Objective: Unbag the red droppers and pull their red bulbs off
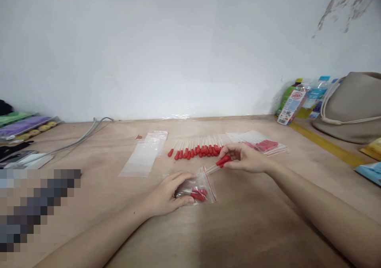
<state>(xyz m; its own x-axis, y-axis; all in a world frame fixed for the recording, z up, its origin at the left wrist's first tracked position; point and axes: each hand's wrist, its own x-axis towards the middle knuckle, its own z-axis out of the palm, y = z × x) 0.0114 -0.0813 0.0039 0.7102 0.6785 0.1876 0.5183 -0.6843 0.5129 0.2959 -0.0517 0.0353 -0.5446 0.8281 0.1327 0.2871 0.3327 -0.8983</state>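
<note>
My left hand (169,194) is closed on a clear zip bag (210,186) with a red line along its mouth. Some red-bulbed droppers (199,194) lie inside it. Between thumb and fingers, my right hand (245,158) grips more droppers (223,161) by their red bulbs. Their thin clear tubes point left into the bag's mouth; how deep they reach is hard to make out. Behind both hands, a row of loose droppers (192,152) lies with bulbs toward me. Flat clear bags (139,157) rest to the left of that row.
Filled bags of droppers (266,145) lie behind my right hand. Drink bottles (293,103) and a beige hat (351,101) stand at the right, near yellow tape (324,143). A grey cable (80,139) and packed items (26,127) are at the left.
</note>
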